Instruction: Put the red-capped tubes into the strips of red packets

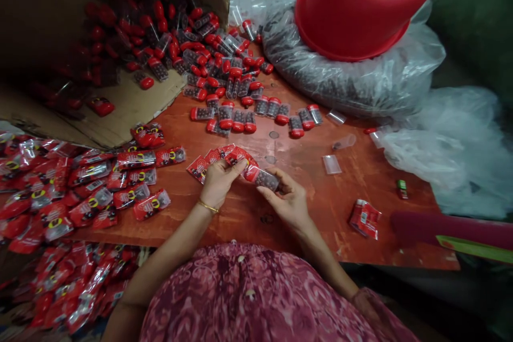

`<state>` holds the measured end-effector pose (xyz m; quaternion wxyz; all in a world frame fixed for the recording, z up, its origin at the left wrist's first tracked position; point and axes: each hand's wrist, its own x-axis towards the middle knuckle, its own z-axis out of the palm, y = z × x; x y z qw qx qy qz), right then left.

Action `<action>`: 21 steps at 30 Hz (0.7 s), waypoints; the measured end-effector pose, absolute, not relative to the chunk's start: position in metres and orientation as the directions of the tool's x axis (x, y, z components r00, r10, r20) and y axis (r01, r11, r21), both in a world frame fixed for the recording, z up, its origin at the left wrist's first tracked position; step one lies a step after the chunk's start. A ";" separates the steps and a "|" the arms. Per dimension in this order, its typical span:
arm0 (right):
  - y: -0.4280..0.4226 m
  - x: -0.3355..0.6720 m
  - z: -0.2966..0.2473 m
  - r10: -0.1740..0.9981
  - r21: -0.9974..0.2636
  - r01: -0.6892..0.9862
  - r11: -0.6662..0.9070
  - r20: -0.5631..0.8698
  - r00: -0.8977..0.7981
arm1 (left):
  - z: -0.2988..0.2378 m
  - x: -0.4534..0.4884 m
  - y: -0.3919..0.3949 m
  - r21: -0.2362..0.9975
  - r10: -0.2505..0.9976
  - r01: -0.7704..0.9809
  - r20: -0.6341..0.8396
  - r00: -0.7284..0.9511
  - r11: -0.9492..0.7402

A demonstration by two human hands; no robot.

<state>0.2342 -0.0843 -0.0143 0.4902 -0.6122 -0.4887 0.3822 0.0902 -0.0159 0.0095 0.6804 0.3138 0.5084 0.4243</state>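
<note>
My left hand [218,181] pinches a stack of flat red printed wrappers [208,160] fanned out just above the table. My right hand [286,197] grips a small clear tube with a red cap [260,176], whose capped end sits inside the mouth of one red wrapper. Both hands meet over the middle of the reddish wooden table [328,208]. Several loose red-capped tubes [240,117] lie just beyond my hands.
Wrapped red packs [80,192] pile at the left and spill over the table edge. An open cardboard box [120,101] holds many more tubes. A red bucket [360,5] rests on a plastic bag of dark pellets [320,75]. Loose wrappers [364,218] lie at right.
</note>
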 end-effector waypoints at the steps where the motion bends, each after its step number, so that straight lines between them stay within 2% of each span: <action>1: -0.083 0.232 -0.015 0.972 -0.978 0.206 -0.034 0.015 0.234 | 0.010 0.093 -0.017 0.839 0.888 -0.291 -0.435 0.149 0.460; 7: -0.077 0.223 -0.019 0.971 -0.973 0.230 -0.009 0.046 0.233 | 0.008 0.103 -0.022 0.762 0.849 -0.376 -0.491 0.195 0.527; 13: -0.071 0.210 -0.011 0.977 -0.989 0.145 -0.010 0.021 0.212 | 0.003 0.107 -0.023 0.829 0.908 -0.371 -0.390 0.153 0.418; 15: -0.071 0.207 -0.008 0.972 -0.983 0.185 0.006 0.049 0.228 | 0.005 0.108 -0.022 0.831 0.914 -0.378 -0.372 0.166 0.407; 19: -0.070 0.204 -0.002 0.958 -0.927 0.370 0.068 0.163 0.234 | 0.007 0.108 -0.022 0.782 0.900 -0.446 -0.384 0.206 0.436; 21: -0.068 0.202 -0.001 0.964 -0.938 0.341 0.062 0.145 0.223 | 0.006 0.108 -0.023 0.781 0.902 -0.451 -0.387 0.193 0.432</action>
